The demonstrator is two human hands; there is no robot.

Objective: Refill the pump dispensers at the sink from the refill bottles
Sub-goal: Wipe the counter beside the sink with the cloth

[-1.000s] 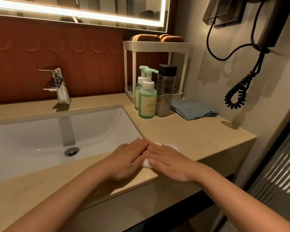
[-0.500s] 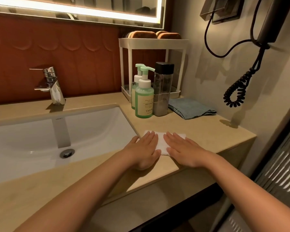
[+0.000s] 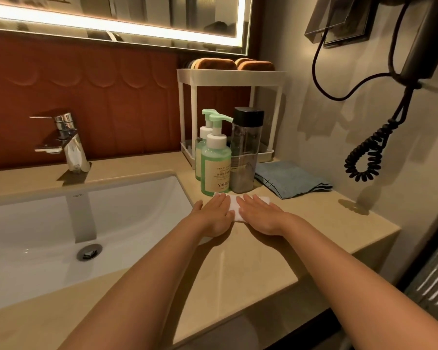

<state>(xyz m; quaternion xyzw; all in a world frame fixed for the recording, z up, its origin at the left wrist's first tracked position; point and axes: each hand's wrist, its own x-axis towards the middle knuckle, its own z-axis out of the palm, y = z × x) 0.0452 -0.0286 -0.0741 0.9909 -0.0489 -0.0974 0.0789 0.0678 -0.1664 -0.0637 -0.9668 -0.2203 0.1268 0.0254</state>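
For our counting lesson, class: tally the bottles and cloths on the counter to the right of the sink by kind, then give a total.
Green pump dispensers: 2
Clear bottle with black cap: 1
Folded blue cloth: 1
White cloth: 1
Total: 5

Just ahead of the left hand [image 3: 214,215] and right hand [image 3: 261,215], both lying flat, two pump bottles [image 3: 215,170] and a black-capped bottle [image 3: 245,152] stand packed together, with the white rack [image 3: 229,74] rising behind them. To the right, bare counter [image 3: 314,223] runs up to the folded blue cloth [image 3: 291,178] and the wall, where a coiled cord [image 3: 373,142] hangs. To the left the sink [image 3: 137,210] drops away, its faucet [image 3: 68,145] well apart.
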